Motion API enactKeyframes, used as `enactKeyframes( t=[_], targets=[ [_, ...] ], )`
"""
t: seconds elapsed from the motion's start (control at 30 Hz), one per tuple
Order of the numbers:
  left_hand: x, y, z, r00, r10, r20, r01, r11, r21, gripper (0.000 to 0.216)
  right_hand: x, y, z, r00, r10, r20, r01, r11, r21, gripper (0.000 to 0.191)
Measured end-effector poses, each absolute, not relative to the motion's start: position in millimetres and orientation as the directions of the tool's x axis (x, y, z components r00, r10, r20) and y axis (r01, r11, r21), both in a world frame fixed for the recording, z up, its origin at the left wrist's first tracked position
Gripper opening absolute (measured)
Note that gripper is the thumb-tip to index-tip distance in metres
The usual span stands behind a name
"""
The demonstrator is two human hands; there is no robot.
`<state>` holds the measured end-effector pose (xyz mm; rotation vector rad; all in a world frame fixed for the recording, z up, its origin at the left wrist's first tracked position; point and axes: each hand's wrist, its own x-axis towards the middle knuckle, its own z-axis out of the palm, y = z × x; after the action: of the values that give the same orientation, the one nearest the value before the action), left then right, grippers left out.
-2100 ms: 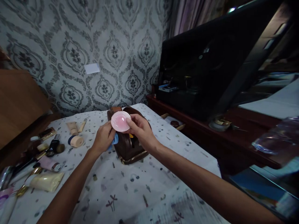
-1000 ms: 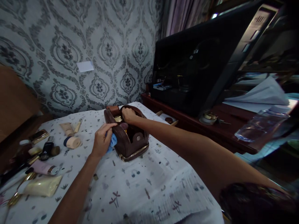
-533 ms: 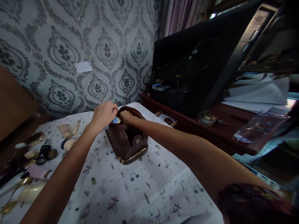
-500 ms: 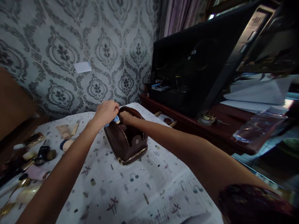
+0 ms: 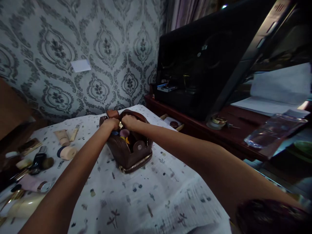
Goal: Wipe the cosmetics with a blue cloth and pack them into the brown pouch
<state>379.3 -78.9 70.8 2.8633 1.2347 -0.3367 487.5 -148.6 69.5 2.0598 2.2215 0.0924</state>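
From the head view, the brown bag (image 5: 131,159) is standing unzipped on the white patterned cloth (image 5: 151,191), and both of the person's hands are working at its open mouth. The left hand (image 5: 111,124) is dipping over the bag's left side, fingers pointing down and out of sight, so I cannot tell whether they are gripping anything. The right hand (image 5: 129,122) is resting inside the far part of the opening, knuckles up and fingers curled; what it is holding, if anything, is hidden from me. The two hands are staying slightly apart, with a small gold piece (image 5: 120,124) showing between them. The bag's body is lying below and in front of both hands, nearer the person. Just under the left hand something blue (image 5: 114,133) is peeking out, and beside it a mauve round thing (image 5: 124,133) and some yellow bits (image 5: 127,140) are sitting in the bag.

Well to the left, cosmetics are lying on the cloth: a beige tube (image 5: 62,137), a slim tube (image 5: 74,133), a beige jar (image 5: 67,152) with a dark blue end, and a pink tube (image 5: 29,182). On the right, a clear bottle (image 5: 275,130) is lying near some white papers (image 5: 280,84).
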Motion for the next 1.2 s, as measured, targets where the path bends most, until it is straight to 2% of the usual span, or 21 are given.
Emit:
enactKeyframes(
  t=[0.13,0.47,0.6,0.77,0.97,1.1,1.2],
  targets=[
    [376,-79,71,0.574,0.762,-0.299,0.758,-0.633,-0.157,0.036,489,-148,70,-0.066,0.996,-0.053,0.991,0.072,0.112,0.037],
    [366,-80,67,0.581,0.766,-0.275,0.75,-0.635,-0.185,0.037,481,-164,78,-0.023,0.999,0.023,0.997,0.021,0.078,0.036],
    [367,-83,68,0.574,0.77,-0.28,0.753,-0.63,-0.19,0.037,478,-174,77,-0.018,1.0,0.012,1.0,0.018,0.017,0.038],
    [368,-89,71,0.571,0.771,-0.282,0.751,-0.629,-0.201,0.037,477,-185,62,0.006,0.999,-0.049,0.998,-0.009,-0.064,0.053],
    [367,-89,70,0.575,0.77,-0.276,0.748,-0.632,-0.203,0.037,476,-180,54,0.078,0.995,-0.062,0.985,-0.086,-0.151,0.057],
    [366,-87,66,0.586,0.768,-0.259,0.749,-0.635,-0.189,0.036,480,-175,64,0.169,0.984,-0.056,0.964,-0.177,-0.2,0.047],
    [365,-87,65,0.594,0.768,-0.242,0.752,-0.636,-0.173,0.036,481,-171,69,0.226,0.974,-0.037,0.948,-0.228,-0.224,0.054]
  ],
)
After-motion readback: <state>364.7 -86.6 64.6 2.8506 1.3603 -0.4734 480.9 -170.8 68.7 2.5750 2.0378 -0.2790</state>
